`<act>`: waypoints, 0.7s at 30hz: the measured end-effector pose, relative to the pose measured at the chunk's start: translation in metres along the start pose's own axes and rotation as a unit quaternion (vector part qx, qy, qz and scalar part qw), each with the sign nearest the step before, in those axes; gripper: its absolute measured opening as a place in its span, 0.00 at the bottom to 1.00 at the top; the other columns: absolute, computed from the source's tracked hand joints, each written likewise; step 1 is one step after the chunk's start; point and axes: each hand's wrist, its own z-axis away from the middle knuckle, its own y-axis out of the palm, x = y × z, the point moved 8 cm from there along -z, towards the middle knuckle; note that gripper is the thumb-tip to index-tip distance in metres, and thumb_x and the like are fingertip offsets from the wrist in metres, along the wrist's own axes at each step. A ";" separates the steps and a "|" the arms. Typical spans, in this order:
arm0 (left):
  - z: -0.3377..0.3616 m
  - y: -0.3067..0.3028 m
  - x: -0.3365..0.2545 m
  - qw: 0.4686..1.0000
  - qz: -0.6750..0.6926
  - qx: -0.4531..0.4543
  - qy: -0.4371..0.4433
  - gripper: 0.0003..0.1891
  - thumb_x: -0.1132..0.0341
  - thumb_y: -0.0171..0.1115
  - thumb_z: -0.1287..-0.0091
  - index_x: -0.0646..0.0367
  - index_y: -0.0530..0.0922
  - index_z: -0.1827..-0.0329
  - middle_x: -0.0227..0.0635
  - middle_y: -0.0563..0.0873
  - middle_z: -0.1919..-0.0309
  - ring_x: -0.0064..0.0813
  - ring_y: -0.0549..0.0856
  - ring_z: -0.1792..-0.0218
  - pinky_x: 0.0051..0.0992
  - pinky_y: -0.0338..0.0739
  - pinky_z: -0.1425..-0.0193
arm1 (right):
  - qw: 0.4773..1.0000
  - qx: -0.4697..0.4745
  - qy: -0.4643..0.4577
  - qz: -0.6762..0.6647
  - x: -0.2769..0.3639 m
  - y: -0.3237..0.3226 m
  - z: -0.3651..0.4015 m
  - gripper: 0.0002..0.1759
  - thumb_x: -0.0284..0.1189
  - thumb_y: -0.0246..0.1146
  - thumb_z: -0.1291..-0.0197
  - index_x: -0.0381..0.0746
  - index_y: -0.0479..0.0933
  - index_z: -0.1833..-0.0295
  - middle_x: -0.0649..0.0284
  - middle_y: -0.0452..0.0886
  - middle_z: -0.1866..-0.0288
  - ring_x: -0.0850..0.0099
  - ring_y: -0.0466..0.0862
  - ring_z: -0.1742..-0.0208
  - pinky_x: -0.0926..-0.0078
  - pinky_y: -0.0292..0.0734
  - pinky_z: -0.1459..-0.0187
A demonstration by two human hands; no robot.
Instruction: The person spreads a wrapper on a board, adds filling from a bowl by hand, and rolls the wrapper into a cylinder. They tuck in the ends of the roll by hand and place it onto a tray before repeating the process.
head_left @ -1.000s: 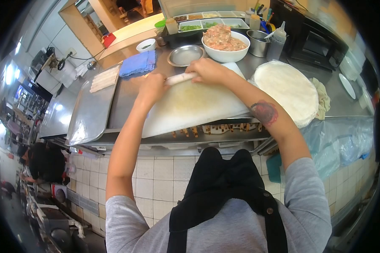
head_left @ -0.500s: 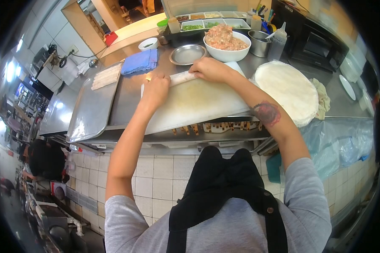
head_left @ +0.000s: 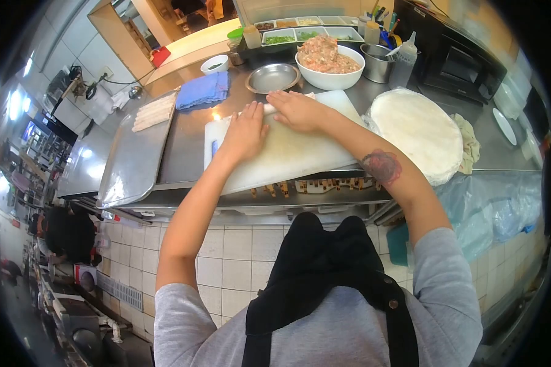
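A pale filled roll (head_left: 269, 109) lies along the far side of the white cutting board (head_left: 306, 147), mostly hidden under my hands. My left hand (head_left: 245, 131) rests flat on its left part, fingers stretched forward. Beside it, my right hand (head_left: 297, 111) also lies flat over the roll, fingers extended to the left. Just beyond the board stand a round metal dish (head_left: 273, 79) and a white bowl (head_left: 330, 77) heaped with pinkish minced filling (head_left: 320, 54). On the right is a stack of round white wrapper sheets (head_left: 415, 133).
A metal tray (head_left: 131, 156) at left holds several finished rolls (head_left: 155, 113). Near it lies a folded blue cloth (head_left: 202, 90). Behind are a metal pot (head_left: 376, 63), a squeeze bottle (head_left: 403, 64) and a black oven (head_left: 462, 64). Another person (head_left: 70, 235) is at far left.
Both hands have gone from gripping the roll with curled fingers to lying flat on it. My left hand has moved right, closer to my right hand.
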 end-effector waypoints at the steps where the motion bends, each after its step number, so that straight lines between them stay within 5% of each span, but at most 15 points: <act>1: -0.005 -0.003 0.003 0.999 0.030 -0.007 0.018 0.27 0.67 0.57 0.32 0.70 0.66 0.32 0.59 0.73 0.36 0.55 0.73 0.35 0.48 0.67 0.32 | 1.000 -0.001 -0.001 0.000 -0.001 -0.003 -0.003 0.31 0.37 0.58 0.33 0.29 0.65 0.31 0.46 0.68 0.28 0.51 0.69 0.27 0.55 0.65 0.29; 5: -0.020 -0.005 0.011 0.998 0.062 -0.013 0.020 0.18 0.78 0.56 0.40 0.68 0.77 0.45 0.56 0.83 0.52 0.54 0.83 0.51 0.44 0.76 0.45 | 0.998 -0.022 0.001 -0.066 -0.003 -0.012 -0.009 0.22 0.30 0.63 0.38 0.34 0.76 0.40 0.52 0.76 0.40 0.54 0.76 0.37 0.57 0.73 0.39; 8: -0.025 -0.003 0.012 0.997 0.061 -0.046 0.021 0.10 0.81 0.55 0.42 0.67 0.78 0.58 0.50 0.82 0.61 0.51 0.83 0.53 0.44 0.78 0.49 | 0.997 -0.035 -0.001 -0.068 -0.006 -0.017 -0.011 0.17 0.27 0.65 0.41 0.37 0.80 0.46 0.54 0.78 0.47 0.55 0.79 0.43 0.57 0.75 0.42; 18: 0.023 -0.026 -0.028 0.991 0.105 -0.051 0.065 0.13 0.79 0.56 0.44 0.67 0.79 0.55 0.49 0.83 0.59 0.50 0.83 0.54 0.42 0.78 0.49 | 0.989 0.069 -0.016 -0.128 0.031 -0.031 0.026 0.17 0.26 0.66 0.43 0.35 0.78 0.47 0.53 0.78 0.49 0.53 0.78 0.44 0.57 0.73 0.43; 21: 0.048 -0.037 -0.046 0.988 0.141 -0.050 0.040 0.15 0.77 0.57 0.41 0.68 0.79 0.50 0.50 0.83 0.56 0.51 0.82 0.51 0.43 0.77 0.43 | 0.993 0.032 -0.013 -0.115 0.058 -0.049 0.052 0.17 0.26 0.66 0.43 0.35 0.78 0.47 0.54 0.78 0.50 0.54 0.77 0.44 0.58 0.73 0.43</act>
